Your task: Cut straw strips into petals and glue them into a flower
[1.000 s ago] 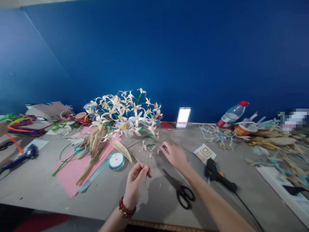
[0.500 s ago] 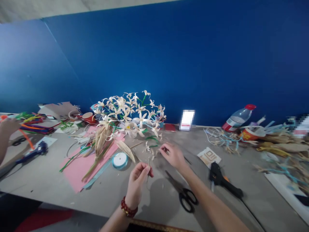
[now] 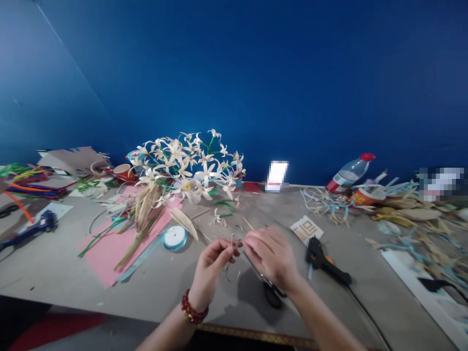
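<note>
As the right hand is drawing back from the scattered scraps to meet the left hand above the desk, the left grip is pinching a thin straw strip between both hands, over the scissors. Whether the curled right grip is clasping anything cannot be told.

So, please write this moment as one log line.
left hand: pinches straw strip | right hand: fingertips at same strip | scissors: partly hidden under right hand
</note>
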{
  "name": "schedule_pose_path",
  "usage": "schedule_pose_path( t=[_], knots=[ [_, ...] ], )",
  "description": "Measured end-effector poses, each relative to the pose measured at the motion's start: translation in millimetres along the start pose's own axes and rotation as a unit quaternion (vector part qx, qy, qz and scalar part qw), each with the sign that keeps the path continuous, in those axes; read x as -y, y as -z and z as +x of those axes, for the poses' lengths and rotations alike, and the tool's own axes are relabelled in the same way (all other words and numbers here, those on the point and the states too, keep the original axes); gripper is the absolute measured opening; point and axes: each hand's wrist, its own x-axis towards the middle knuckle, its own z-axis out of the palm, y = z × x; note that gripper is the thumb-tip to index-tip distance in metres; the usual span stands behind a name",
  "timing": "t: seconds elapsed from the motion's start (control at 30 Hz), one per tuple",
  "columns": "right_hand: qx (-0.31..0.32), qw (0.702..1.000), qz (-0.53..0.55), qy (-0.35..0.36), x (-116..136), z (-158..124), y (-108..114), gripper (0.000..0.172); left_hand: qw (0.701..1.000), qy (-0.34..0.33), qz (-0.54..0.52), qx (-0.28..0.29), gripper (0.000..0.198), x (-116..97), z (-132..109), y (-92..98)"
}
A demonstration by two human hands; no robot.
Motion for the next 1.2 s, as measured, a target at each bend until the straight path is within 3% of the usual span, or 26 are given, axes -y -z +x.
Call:
schedule_pose_path(
  t=[0.1, 0.23, 0.37, 0.5, 0.63, 0.83, 1.0, 1.2],
  knots=[
    [-0.011, 0.998, 0.059, -0.027, 3.4, 0.1, -0.7, 0.014, 0.999, -0.024, 0.027, 0.006, 0.020, -2.4, -0.1, -3.0],
    [-0.030, 0.969, 0.199, -0.142, 8.0, 0.7, -2.8, 0.009, 0.997, -0.050, 0.063, 0.008, 0.024, -4.1, -1.5, -5.6],
    [0.010, 0.932, 0.305, -0.197, 9.8, -2.5, -3.8, 0.006, 0.994, -0.054, 0.090, 0.006, 0.024, -3.3, -3.4, -6.0],
    [0.031, 0.903, 0.367, -0.222, 12.3, -6.6, -4.9, 0.015, 0.996, -0.053, 0.072, 0.002, 0.020, -1.5, -4.2, -7.6],
    [-0.011, 0.894, 0.385, -0.227, 14.0, -7.6, -9.8, 0.002, 0.994, -0.065, 0.083, 0.005, 0.019, -1.5, -5.8, -9.2],
    [-0.042, 0.895, 0.380, -0.229, 10.8, -10.8, -14.6, 0.009, 0.998, -0.032, 0.048, 0.003, 0.019, -1.4, -7.4, -8.1],
    [-0.105, 0.890, 0.368, -0.247, 10.9, -7.7, -6.4, 0.008, 1.000, 0.006, 0.012, 0.015, 0.020, -2.9, -7.6, -11.3],
    [-0.109, 0.908, 0.340, -0.219, 14.6, 1.8, 1.9, 0.007, 0.999, -0.002, 0.033, 0.015, 0.021, -1.9, -8.3, -13.8]
  ],
)
